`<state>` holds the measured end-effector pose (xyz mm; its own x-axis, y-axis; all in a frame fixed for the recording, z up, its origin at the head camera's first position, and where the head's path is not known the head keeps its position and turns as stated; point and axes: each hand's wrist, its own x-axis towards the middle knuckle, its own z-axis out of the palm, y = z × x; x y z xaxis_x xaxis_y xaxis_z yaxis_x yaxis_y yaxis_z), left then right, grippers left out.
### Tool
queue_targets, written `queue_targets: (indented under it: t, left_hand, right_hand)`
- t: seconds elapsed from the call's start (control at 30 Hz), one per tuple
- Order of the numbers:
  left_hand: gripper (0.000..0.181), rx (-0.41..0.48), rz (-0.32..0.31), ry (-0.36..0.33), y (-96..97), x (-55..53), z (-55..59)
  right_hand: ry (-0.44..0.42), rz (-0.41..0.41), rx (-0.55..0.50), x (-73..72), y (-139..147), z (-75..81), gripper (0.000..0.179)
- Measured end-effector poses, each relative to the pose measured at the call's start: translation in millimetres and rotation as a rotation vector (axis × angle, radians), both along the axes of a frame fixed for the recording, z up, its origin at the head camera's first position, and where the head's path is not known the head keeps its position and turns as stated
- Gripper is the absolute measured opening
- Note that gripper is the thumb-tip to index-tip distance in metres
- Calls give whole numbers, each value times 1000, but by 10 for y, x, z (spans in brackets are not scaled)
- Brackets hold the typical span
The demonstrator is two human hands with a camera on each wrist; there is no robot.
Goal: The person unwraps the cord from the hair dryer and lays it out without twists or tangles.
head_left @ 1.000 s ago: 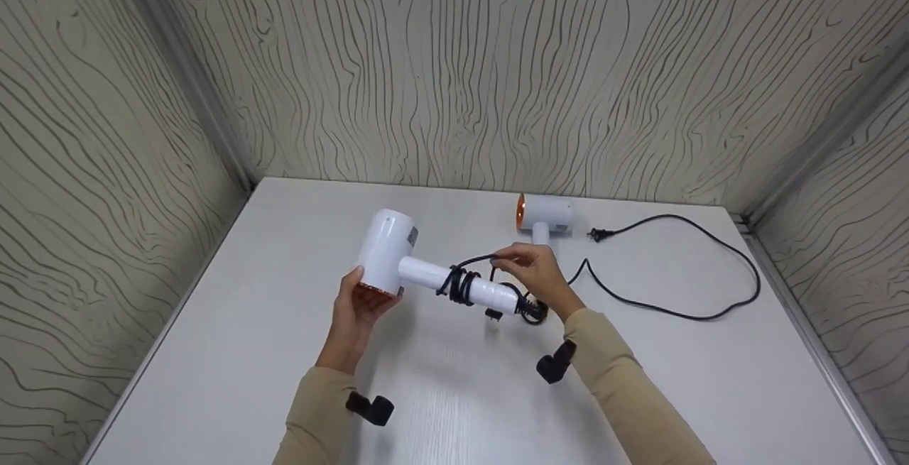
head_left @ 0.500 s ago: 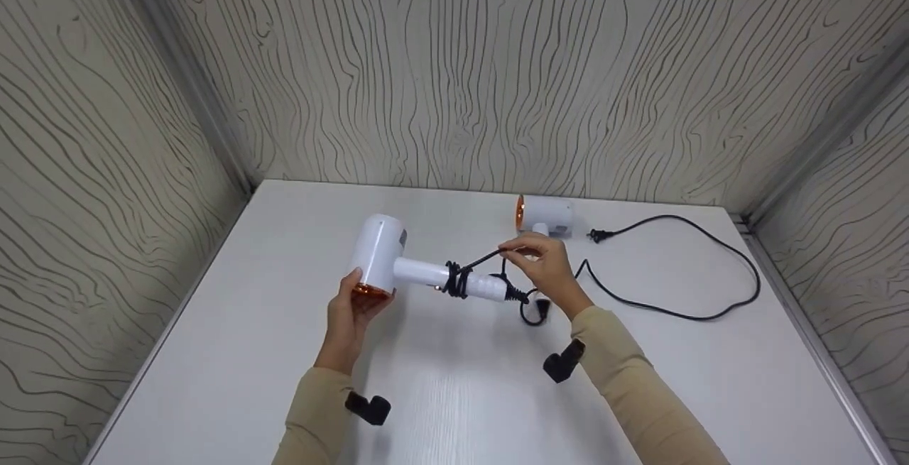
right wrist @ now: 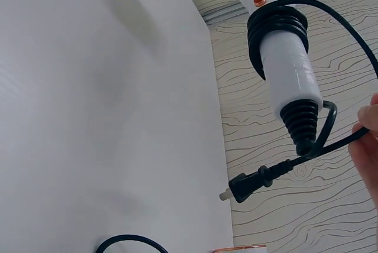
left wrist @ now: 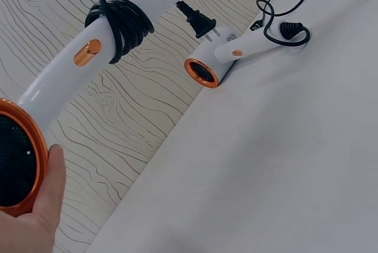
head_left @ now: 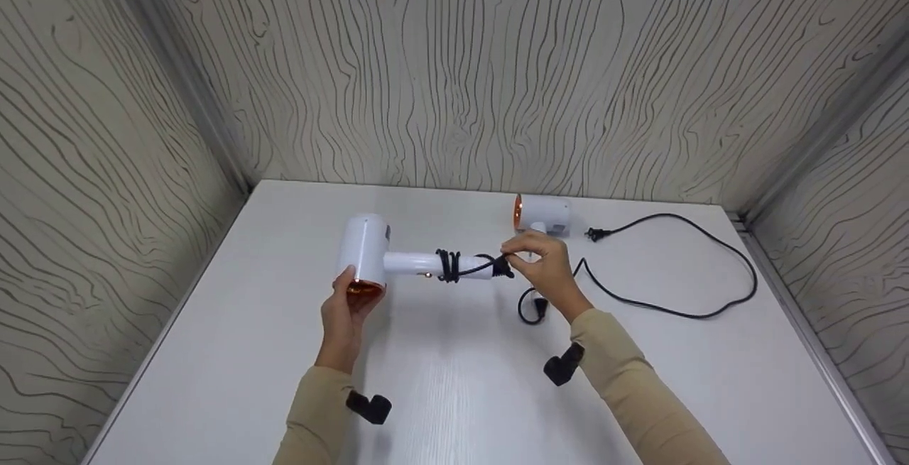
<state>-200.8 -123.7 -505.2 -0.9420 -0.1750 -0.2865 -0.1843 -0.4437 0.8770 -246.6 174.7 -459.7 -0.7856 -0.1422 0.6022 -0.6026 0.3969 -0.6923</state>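
My left hand (head_left: 342, 319) grips a white hair dryer (head_left: 366, 245) by the orange-rimmed end of its barrel, thumb on the side, above the white table. Its handle points right, roughly level. Several turns of black power cord (head_left: 449, 266) wrap the handle's middle. With thumb and fingertips my right hand (head_left: 545, 266) pinches a stretch of this cord just beyond the handle's end. The right wrist view shows the cord running from the turns to those fingertips (right wrist: 367, 120). The two-pin plug (right wrist: 251, 185) hangs free below the handle end.
A second white hair dryer (head_left: 550, 213) lies at the back of the table, its handle partly hidden behind my right hand. Its black cord (head_left: 699, 316) loops out to the right, ending in a plug (head_left: 599, 234). Patterned panels (head_left: 454, 67) wall the table on the sides and back.
The held hair dryer has shifted left and its handle has swung up from a rightward slope to nearly level. My right hand has moved slightly right, still pinching the cord.
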Motion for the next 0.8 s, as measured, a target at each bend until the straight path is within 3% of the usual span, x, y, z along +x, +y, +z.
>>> queue_targets:
  t: [0.17, 0.47, 0.8]
  left_hand:
    - [69, 14, 33, -14, 0, -22, 5]
    - [72, 125, 83, -12, -3, -37, 64]
    - [69, 174, 79, 35, -20, -13, 132]
  right_hand:
    - [17, -27, -7, 13, -6, -47, 12]
    - [11, -22, 31, 32, 39, -162, 15]
    - [19, -127, 53, 54, -15, -514, 19]
